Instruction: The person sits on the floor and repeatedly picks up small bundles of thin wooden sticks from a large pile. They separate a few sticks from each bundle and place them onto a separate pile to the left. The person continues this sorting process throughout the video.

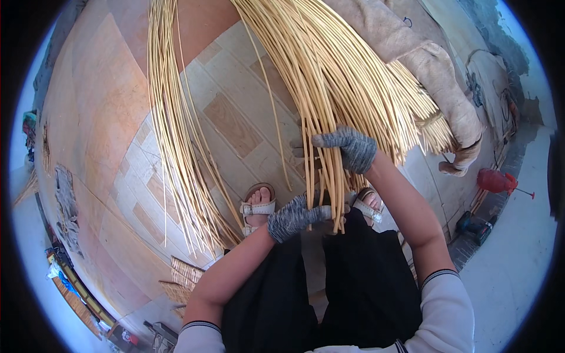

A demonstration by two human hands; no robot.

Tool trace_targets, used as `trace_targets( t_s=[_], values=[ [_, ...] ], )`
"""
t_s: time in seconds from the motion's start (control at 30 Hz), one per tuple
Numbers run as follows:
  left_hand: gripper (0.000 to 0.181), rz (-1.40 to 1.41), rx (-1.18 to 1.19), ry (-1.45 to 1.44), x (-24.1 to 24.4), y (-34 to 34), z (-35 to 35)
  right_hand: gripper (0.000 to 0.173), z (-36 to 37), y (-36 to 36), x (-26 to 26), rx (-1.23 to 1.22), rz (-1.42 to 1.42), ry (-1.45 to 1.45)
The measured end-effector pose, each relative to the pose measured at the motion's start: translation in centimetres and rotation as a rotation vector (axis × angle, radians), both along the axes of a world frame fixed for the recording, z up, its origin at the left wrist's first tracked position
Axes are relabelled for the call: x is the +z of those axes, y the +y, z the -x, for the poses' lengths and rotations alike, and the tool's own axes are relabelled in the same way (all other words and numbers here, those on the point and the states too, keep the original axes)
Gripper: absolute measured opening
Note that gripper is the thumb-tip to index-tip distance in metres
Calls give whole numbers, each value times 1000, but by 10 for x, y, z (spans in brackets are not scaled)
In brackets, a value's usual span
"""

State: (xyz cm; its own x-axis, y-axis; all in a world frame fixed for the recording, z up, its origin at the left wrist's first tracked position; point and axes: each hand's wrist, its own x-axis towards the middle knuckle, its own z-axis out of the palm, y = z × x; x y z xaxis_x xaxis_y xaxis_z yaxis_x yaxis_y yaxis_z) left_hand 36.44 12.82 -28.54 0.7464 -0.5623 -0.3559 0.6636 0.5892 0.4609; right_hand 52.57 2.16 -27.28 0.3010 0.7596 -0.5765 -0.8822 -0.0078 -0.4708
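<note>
Both my hands wear grey knitted gloves. My left hand [296, 217] grips the near ends of several peeled willow-like rods [326, 172] in front of my knees. Farther along the same rods, my right hand [348, 148] closes round them, its thumb lying across the top. These rods run away to the top of the view, beside a large pile of similar rods [371, 97] on the floor to the right. A smaller spread of rods [176, 145] lies to the left. A single rod [271, 101] lies apart between the two groups.
A beige cloth [430, 66] covers part of the large pile. At the right are a red spray bottle [496, 181] and a cordless drill [476, 228]. Woven wicker pieces [183, 278] lie at the lower left. My sandalled feet [258, 206] stand on the tiled floor.
</note>
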Motion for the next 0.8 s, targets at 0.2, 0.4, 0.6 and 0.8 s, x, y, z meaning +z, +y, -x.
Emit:
trace_targets(
  t_s=[0.2, 0.4, 0.6, 0.8],
  values=[
    [58, -244, -222, -214, -3, 12, 11, 41, 1, 4, -14, -55, 30, 46],
    [65, -103, -362, -36, 4, 17, 18, 36, -15, -13, -12, -85, -51, 52],
    [57, -383, 69, -38, 6, 8, -32, 47, -2, 3, -7, 244, 278, -327],
    [45, -130, 179, 147, 25, 1, -81, 68, 26, -48, 16, 30, -6, -122]
  ],
)
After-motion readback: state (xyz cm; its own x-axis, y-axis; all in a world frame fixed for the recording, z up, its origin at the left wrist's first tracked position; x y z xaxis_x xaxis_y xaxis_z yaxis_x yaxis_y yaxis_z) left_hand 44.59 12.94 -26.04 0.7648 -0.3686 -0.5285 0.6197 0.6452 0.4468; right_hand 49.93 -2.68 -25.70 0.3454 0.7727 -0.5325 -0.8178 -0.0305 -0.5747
